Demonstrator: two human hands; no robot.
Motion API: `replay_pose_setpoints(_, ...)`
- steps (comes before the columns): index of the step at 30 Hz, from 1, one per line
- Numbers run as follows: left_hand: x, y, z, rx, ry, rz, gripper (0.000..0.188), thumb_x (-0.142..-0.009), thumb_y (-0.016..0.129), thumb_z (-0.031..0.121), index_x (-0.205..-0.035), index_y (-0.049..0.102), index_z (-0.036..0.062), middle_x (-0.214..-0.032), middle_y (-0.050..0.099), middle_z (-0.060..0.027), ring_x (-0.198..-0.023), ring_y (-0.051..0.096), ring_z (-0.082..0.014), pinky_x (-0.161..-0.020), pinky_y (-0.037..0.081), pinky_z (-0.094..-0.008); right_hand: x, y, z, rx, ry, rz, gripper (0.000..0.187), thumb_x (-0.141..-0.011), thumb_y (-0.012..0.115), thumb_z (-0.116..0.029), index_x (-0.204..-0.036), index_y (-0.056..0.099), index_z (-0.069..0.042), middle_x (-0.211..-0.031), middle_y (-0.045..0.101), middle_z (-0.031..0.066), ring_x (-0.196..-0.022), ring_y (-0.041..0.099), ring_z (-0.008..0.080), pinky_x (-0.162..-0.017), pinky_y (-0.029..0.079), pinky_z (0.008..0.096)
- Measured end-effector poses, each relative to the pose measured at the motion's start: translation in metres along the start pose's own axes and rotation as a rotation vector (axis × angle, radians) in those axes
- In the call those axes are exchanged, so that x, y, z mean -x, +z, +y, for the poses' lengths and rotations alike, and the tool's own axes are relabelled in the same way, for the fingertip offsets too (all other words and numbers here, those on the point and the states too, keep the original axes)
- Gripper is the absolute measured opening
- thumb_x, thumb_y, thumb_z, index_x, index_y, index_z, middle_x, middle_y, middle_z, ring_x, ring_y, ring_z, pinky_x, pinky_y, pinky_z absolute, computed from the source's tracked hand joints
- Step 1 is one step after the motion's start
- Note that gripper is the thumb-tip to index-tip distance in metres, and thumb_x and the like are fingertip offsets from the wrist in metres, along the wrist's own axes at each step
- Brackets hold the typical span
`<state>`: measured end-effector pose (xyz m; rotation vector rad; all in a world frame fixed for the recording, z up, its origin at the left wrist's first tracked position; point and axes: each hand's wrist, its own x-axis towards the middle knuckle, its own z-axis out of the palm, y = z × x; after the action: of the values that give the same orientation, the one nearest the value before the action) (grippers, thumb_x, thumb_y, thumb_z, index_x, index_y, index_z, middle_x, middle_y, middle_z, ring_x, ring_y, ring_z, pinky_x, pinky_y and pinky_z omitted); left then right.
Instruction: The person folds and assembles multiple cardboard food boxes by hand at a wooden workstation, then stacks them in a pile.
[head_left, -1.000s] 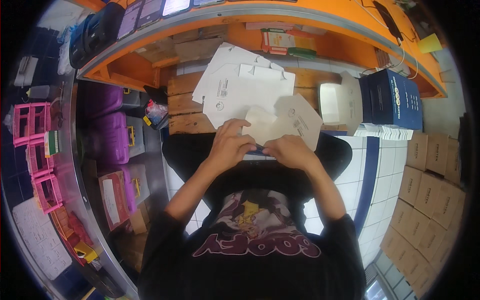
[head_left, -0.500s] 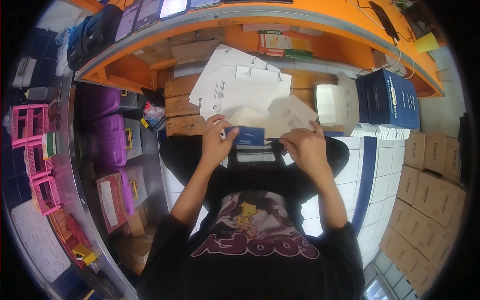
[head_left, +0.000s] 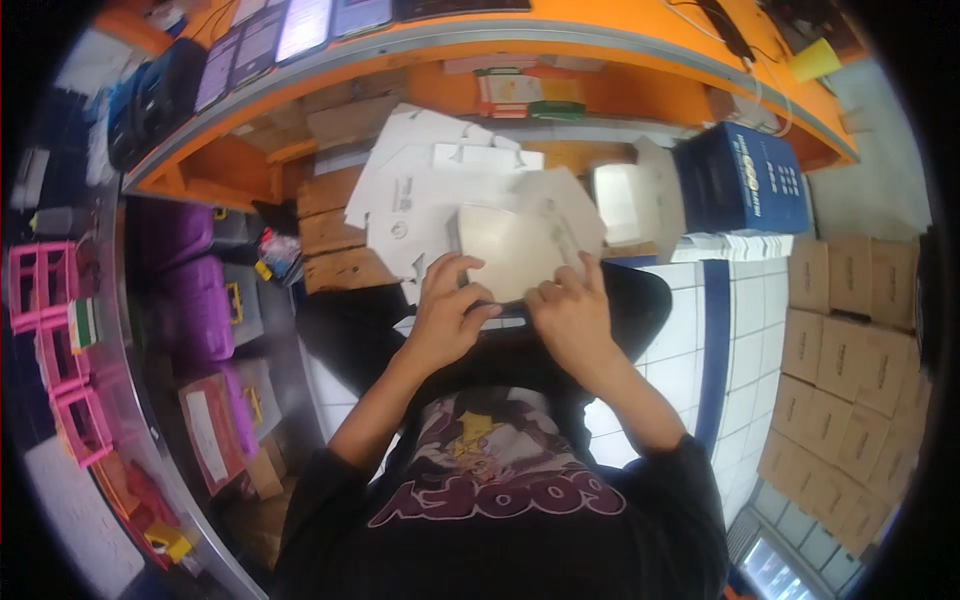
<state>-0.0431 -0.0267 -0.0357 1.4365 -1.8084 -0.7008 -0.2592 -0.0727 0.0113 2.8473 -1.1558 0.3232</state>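
My left hand (head_left: 445,312) and my right hand (head_left: 572,315) pinch the near edge of a small cardboard box (head_left: 500,250), one at each near corner. Its inside is pale, its walls stand partly up, and its lid flap (head_left: 565,212) spreads open toward the far right. The near wall is mostly hidden by my fingers. Beyond it, flat white cardboard blanks (head_left: 395,190) lie fanned out on a wooden bench (head_left: 335,205). A second box with a white inside (head_left: 617,205) stands open to the right of the one I hold.
A blue carton (head_left: 745,180) stands at the right above a stack of folded white sheets (head_left: 735,246). An orange table (head_left: 560,40) with phones runs across the far side. Purple crates (head_left: 200,305) fill a shelf on the left; brown cartons (head_left: 845,380) are stacked at right.
The blue panel by my left hand has turned out of sight, and the box's pale inside now shows with raised walls. My right hand has moved inward. The whole view has shifted slightly.
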Motion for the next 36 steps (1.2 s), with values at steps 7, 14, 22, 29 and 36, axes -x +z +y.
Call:
replay_pose_setpoints(7, 0.004, 0.032, 0.021, -0.193, 0.105, 0.206, 0.034, -0.081, 0.082, 0.011, -0.114, 0.074, 0.0076, -0.143, 0.05, -0.0244, -0.133, 0.047, -0.0463, -0.112, 0.038, -0.0548, 0.008, 0.038, 0.024, -0.241, 0.063, -0.399, 0.022, -0.083, 0.067, -0.013, -0.104, 0.069, -0.011, -0.089, 0.072, 0.0067, -0.093, 0.074, 0.026, -0.077, 0.057, 0.0397)
replay_pose_setpoints(14, 0.023, 0.031, 0.011, -0.123, -0.044, 0.203, 0.05, -0.093, 0.076, 0.017, -0.14, 0.063, 0.0079, -0.15, 0.045, -0.0272, -0.134, 0.047, -0.0468, -0.111, 0.04, -0.0547, 0.029, 0.134, 0.164, 0.318, 0.413, -0.445, 0.041, -0.096, 0.061, -0.018, -0.136, 0.057, -0.012, -0.129, 0.066, 0.0065, -0.121, 0.063, 0.0268, -0.106, 0.05, 0.0455)
replay_pose_setpoints(22, 0.046, 0.026, 0.003, -0.058, -0.202, 0.176, 0.044, -0.097, 0.069, 0.014, -0.14, 0.063, 0.0069, -0.144, 0.053, -0.0235, -0.128, 0.054, -0.0426, -0.109, 0.044, -0.049, 0.063, 0.199, 0.214, 0.273, 0.518, -0.477, 0.018, -0.098, 0.058, -0.017, -0.115, 0.061, -0.011, -0.106, 0.071, 0.0097, -0.089, 0.075, 0.0303, -0.075, 0.061, 0.0438)
replay_pose_setpoints(29, 0.05, 0.023, -0.002, -0.037, -0.267, 0.191, 0.043, -0.098, 0.067, 0.014, -0.14, 0.063, 0.0063, -0.14, 0.056, -0.0225, -0.125, 0.057, -0.0414, -0.107, 0.045, -0.0481, 0.065, 0.205, 0.216, 0.546, 0.473, -0.442, 0.013, -0.099, 0.056, -0.019, -0.105, 0.065, -0.01, -0.089, 0.074, 0.0067, -0.082, 0.077, 0.0256, -0.072, 0.061, 0.0405)
replay_pose_setpoints(36, 0.043, 0.029, -0.001, -0.021, -0.229, 0.165, 0.042, -0.098, 0.064, 0.008, -0.139, 0.063, 0.0059, -0.138, 0.058, -0.0223, -0.122, 0.059, -0.041, -0.105, 0.047, -0.048, 0.076, 0.211, 0.21, 0.374, 0.449, -0.743, 0.023, -0.1, 0.057, -0.022, -0.119, 0.064, -0.01, -0.099, 0.077, 0.0107, -0.097, 0.076, 0.0267, -0.104, 0.048, 0.0583)
